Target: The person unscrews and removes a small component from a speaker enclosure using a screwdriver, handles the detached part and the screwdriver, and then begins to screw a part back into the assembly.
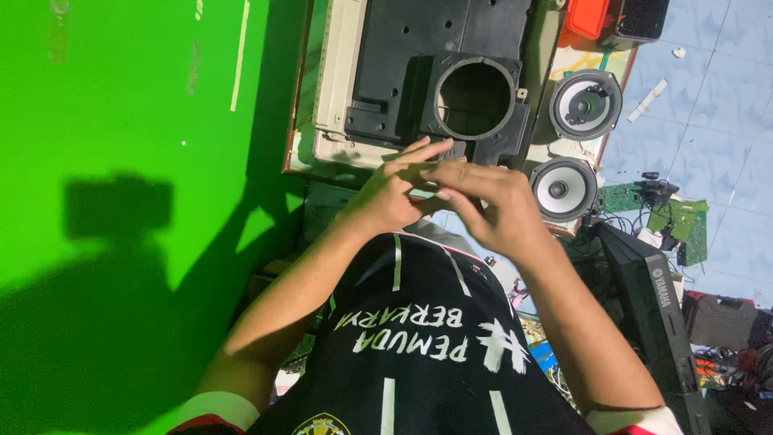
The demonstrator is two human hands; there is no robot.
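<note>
My left hand (385, 197) and my right hand (493, 208) meet fingertip to fingertip just above my chest. They hover at the near edge of a black plastic speaker housing (403, 48) with a large round opening (475, 97). The right fingers curl toward the left fingertips as if pinching. Anything small between them is hidden. The housing lies on a cream-coloured panel (334, 72) on a wooden board.
Two round speakers with silver cones sit right of the housing, one farther (585, 105) and one nearer (564, 189). An orange and black box (612, 18) is at the top. Green circuit boards (683, 219), wires and a black device (652, 298) lie on the tiled floor. A green wall (121, 161) fills the left.
</note>
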